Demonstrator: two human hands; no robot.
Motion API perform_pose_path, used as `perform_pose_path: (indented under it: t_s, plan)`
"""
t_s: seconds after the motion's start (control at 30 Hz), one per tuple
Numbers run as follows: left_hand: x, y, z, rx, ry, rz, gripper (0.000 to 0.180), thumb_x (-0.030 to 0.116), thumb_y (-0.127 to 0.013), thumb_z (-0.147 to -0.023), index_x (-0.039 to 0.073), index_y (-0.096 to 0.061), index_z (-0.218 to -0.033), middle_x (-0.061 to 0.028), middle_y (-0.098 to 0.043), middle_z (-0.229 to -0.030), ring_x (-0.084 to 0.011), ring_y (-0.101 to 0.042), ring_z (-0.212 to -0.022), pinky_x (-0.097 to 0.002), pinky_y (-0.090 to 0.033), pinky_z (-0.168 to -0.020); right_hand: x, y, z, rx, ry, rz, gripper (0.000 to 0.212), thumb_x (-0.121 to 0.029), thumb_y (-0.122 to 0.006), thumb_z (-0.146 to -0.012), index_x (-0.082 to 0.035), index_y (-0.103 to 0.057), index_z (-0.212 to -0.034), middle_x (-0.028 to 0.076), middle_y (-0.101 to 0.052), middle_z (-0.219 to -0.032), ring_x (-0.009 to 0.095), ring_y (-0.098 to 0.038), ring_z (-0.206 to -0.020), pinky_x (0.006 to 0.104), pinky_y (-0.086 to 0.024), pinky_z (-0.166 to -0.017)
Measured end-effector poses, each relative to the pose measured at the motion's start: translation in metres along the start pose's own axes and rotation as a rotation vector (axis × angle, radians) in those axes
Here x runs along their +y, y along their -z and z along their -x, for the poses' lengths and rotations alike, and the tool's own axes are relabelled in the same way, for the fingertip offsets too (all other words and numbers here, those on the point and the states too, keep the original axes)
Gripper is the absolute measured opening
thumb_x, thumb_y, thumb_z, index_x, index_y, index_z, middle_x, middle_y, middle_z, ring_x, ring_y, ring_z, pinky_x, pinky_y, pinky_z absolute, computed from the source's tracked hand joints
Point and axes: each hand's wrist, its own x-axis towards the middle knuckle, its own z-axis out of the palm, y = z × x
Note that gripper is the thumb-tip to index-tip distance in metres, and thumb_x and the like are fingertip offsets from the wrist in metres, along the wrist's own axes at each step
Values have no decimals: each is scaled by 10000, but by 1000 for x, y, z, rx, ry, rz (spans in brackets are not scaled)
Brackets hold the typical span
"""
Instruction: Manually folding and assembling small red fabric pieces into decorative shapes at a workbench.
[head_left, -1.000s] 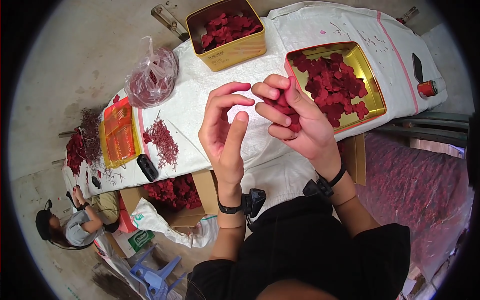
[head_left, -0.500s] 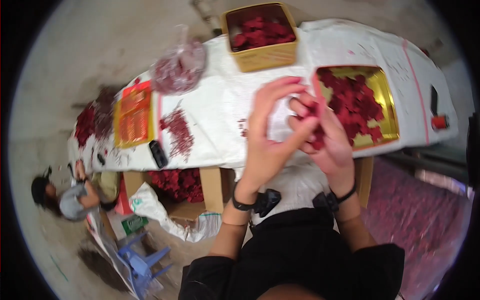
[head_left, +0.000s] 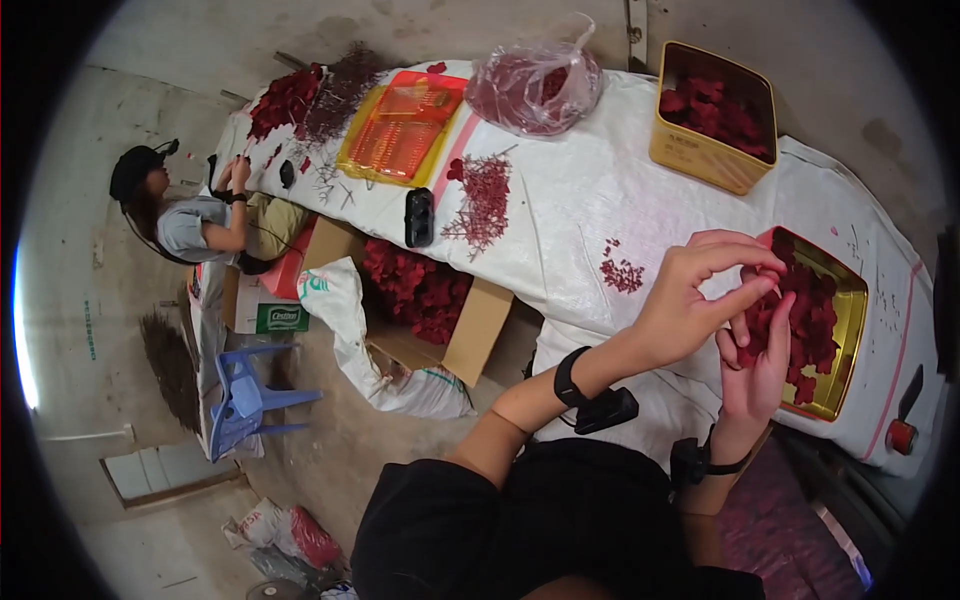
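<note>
Coming together from well apart a second ago, the left hand (head_left: 690,300) is pinching narrowly, contents unclear, against petals (head_left: 758,328) the right hand (head_left: 752,385) is cupping near the tin (head_left: 850,318); both are now working them.

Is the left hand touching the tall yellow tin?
Apart. The head view shows a strip of white cloth between the left hand and the base of the tall yellow tin.

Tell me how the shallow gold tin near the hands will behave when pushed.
The shallow gold tin looks rigid, judging by its shiny, metal-like walls. Being low and broad, it would probably slide rather than tip. The dark red petals inside look loosely heaped, so a sharp shove might shift them.
</note>
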Motion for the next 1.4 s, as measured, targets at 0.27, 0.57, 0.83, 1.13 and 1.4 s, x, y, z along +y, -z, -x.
perform_pose_path:
  t_s: [0.27,0.57,0.83,1.13,1.4]
  plan:
    - [8,24,0,24,22,36,426,28,-628,-786,29,-531,-1201,-157,-576,-1190,-228,-550,-1123,-330,-322,-1020,-1,-18,-1,-165,13,42,374,-356,-402,-976,-65,-466,-1202,0,-522,-891,48,-381,-591,193,-306,-474]
    - [12,44,3,54,161,58,450,13,-578,-831,-21,-421,-1251,-191,-543,-1225,-232,-517,-1148,-321,-368,-988,-25,37,-11,216,559,757,339,-369,-463,-945,-49,-558,-999,44,-562,-860,125,-489,-641,249,-404,-567]
    - [8,29,9,-137,-76,-139,317,98,-554,-828,-26,-545,-1120,-205,-576,-1166,-247,-531,-1122,-357,-380,-969,-9,30,-3,59,605,652,455,-419,-400,-954,-38,-590,-794,87,-604,-747,209,-556,-619,296,-449,-628]
    - [23,22,12,-454,228,407,344,162,-505,-801,-78,-582,-1036,-199,-630,-999,-234,-581,-917,-317,-398,-887,9,-34,18,-844,-534,-647,689,-495,-148,-978,-190,-384,-406,-70,-369,-372,79,-309,-302,201,-240,-327]
    - [20,14,23,-417,120,647,262,111,-427,-877,-69,-588,-980,-155,-643,-908,-178,-606,-822,-256,-464,-753,17,-32,1,-1099,-645,-657,658,-498,-219,-976,-178,-405,-432,-57,-389,-387,90,-329,-305,209,-227,-313]
